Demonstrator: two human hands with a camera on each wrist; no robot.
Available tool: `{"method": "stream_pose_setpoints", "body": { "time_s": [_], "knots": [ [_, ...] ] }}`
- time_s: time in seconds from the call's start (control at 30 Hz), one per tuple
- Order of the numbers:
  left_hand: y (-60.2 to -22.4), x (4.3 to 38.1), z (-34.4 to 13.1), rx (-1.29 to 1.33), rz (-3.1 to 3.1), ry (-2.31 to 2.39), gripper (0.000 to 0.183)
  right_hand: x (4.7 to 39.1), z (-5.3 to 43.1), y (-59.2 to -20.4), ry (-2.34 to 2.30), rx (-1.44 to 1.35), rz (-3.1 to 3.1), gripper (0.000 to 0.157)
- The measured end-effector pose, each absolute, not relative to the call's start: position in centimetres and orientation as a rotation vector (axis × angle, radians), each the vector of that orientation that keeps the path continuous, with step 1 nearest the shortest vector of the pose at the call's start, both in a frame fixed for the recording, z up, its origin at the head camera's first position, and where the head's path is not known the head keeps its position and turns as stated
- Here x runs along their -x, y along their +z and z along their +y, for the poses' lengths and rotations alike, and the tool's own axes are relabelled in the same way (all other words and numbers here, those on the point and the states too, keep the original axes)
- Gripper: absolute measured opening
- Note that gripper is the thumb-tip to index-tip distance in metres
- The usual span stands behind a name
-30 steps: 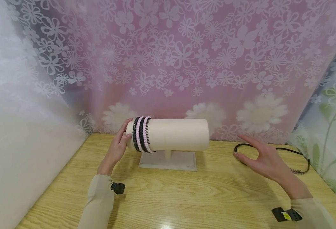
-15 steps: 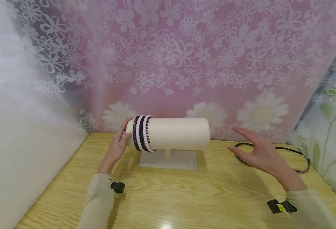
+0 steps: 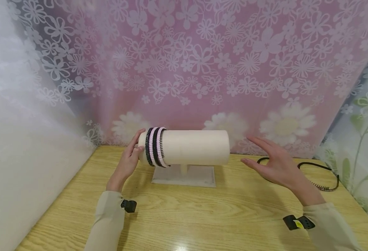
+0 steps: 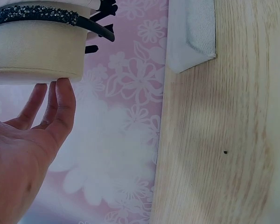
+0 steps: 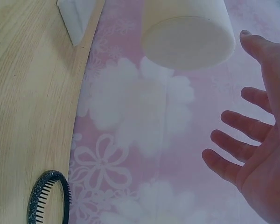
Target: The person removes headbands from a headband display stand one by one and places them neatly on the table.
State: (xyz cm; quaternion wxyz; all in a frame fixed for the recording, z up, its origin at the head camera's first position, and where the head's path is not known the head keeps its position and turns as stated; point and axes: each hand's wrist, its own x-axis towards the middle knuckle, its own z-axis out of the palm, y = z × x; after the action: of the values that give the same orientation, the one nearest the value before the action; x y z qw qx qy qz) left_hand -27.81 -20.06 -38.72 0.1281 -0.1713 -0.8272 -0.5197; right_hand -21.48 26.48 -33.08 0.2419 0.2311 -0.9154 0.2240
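Note:
A cream cylindrical headband display stand (image 3: pixel 196 147) lies level on a post with a pale flat base (image 3: pixel 184 176). Several headbands (image 3: pixel 155 147), black and pink by turns, sit round its left end. My left hand (image 3: pixel 129 161) holds that end, thumb in front and fingers behind; the left wrist view shows fingertips against the end rim, below a black headband with glittery stones (image 4: pixel 42 15). To the right, my right hand (image 3: pixel 276 165) hovers in the air with spread fingers and nothing in them. In the right wrist view it is apart from the stand's bare right end (image 5: pixel 189 44).
A black toothed headband (image 3: pixel 319 165) lies on the wooden table (image 3: pixel 184 212) at the right, partly hidden behind my right hand. Close behind the stand hangs a pink flowered curtain (image 3: pixel 187 62). A white wall (image 3: pixel 21 157) borders the left side.
My right hand has moved left, away from the loose headband and nearer the stand's right end. My left hand and the stand have stayed in place.

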Motion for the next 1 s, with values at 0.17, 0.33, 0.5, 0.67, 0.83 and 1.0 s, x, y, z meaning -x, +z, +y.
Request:
{"method": "stream_pose_setpoints", "body": {
  "time_s": [0.17,0.33,0.5,0.67,0.83,1.0],
  "knots": [
    [-38.8,27.8,-20.0,0.491,-2.409,-1.507,0.053,21.8,25.9,-32.8,0.604,-0.666,-2.486,0.076],
    [-38.9,27.8,-20.0,0.489,-2.413,-1.507,0.054,21.9,25.4,-32.6,0.635,-0.686,-2.489,0.075],
    [-38.9,27.9,-20.0,0.491,-2.406,-1.523,0.055,22.3,24.9,-32.5,0.67,-0.713,-2.463,0.075],
    [-38.8,27.9,-20.0,0.494,-2.406,-1.519,0.055,22.8,24.2,-32.4,0.692,-0.748,-2.419,0.077],
    [-38.8,28.0,-20.1,0.494,-2.402,-1.515,0.054,23.0,23.3,-32.2,0.668,-0.753,-2.393,0.077],
    [-38.8,28.0,-20.1,0.496,-2.4,-1.514,0.054,23.3,22.5,-31.9,0.653,-0.777,-2.388,0.076]
  ]
}}
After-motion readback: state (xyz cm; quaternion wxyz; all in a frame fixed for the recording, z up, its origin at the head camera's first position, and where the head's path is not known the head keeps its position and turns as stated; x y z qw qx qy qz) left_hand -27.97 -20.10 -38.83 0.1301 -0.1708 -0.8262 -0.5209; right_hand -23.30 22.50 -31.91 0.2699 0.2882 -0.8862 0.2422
